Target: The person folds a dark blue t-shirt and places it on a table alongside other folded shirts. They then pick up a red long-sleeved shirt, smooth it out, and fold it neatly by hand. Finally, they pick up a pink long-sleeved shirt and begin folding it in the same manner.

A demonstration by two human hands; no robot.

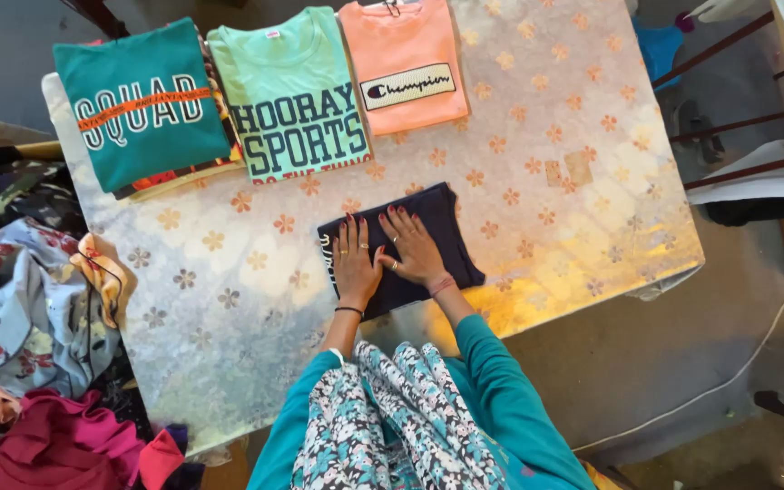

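A folded dark navy shirt (437,218) lies on the table (573,227), which has a pale cloth printed with flowers. My left hand (356,263) rests flat on the shirt's left half, fingers spread. Beside it my right hand (413,247) presses flat on the middle of the shirt, fingers apart. Neither hand grips anything. Along the table's far edge lie three folded shirts: a dark teal one (142,100) on top of a small stack, a mint green one (292,91), and a peach one (406,59).
A heap of unfolded clothes (38,308) in blue, camouflage and magenta lies to the left of the table. A white cable (728,372) runs across the grey floor at right. Dark rods and white sheets (746,172) stand at the upper right.
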